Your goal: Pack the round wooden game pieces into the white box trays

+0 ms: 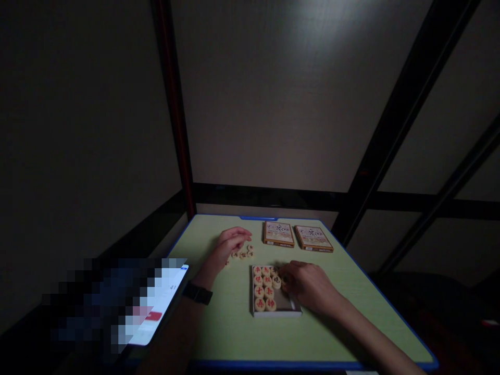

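Observation:
An open shallow box (284, 313) lies on the table and holds rows of round wooden Chinese chess pieces (267, 292), most with red characters. At its right side my right hand (310, 284) has its fingers closed on a Chinese chess piece (284, 281), mostly hidden by the fingers. To the left, my left hand (230, 247) hovers with fingers stretched out beside several loose chess pieces (243, 255) with dark characters. The left palm hides part of that group. A dark band (198, 293) circles my left wrist.
Two closed flat printed boxes (278, 234) lie side by side toward the far edge. All this rests on a light green table (336, 333) with a blue rim. A lit screen (160, 302), partly pixelated, is at the left edge. Dark wall panels surround the table.

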{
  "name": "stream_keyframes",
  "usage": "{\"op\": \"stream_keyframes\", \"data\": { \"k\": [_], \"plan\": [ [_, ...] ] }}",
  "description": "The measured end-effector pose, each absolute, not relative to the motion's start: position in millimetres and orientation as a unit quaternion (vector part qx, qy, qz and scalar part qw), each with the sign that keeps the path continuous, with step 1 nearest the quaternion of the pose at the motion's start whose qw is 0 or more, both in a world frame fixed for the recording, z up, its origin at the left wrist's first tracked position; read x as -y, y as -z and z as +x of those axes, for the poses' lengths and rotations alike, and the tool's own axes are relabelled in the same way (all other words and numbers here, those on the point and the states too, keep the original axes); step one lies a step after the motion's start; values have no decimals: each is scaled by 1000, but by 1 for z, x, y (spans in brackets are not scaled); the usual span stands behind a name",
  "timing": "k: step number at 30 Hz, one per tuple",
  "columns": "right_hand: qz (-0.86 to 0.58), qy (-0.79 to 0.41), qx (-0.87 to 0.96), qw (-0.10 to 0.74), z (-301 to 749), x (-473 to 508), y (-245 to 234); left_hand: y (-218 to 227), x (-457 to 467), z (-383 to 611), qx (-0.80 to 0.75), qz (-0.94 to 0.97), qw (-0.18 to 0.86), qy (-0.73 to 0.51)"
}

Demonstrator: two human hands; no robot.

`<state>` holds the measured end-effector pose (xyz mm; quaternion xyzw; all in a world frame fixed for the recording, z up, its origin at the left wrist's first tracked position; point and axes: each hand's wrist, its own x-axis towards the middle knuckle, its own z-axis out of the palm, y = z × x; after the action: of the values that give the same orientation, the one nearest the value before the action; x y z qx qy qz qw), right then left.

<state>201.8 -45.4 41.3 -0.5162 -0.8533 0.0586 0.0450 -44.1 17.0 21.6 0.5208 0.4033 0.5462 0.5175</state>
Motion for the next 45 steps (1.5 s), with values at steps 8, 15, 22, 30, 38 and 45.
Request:
{"op": "stream_keyframes", "data": {
  "k": [8, 15, 22, 30, 38, 45],
  "plan": [
    [-504, -55, 861, 46, 199, 43, -42, -21, -14, -55, -650, 702, 78, -281],
    [-484, -54, 869, 87, 204, 39, -41, -18, -13, -65, -744, 652, -27, -144],
    [-395, -87, 891, 205, 179, 12, -42, -14, -16, -69, -763, 642, -5, -71],
    [-339, -49, 930, 131, 110, -48, -41, -14, -18, -70, -748, 659, 25, -75],
    [-352, -19, 936, -9, 68, -74, -34, -14, -18, -73, -749, 658, 17, -76],
    [-344, -22, 938, -37, 64, -77, -36, -36, -7, -76, -757, 647, 25, -85]
  ]
}}
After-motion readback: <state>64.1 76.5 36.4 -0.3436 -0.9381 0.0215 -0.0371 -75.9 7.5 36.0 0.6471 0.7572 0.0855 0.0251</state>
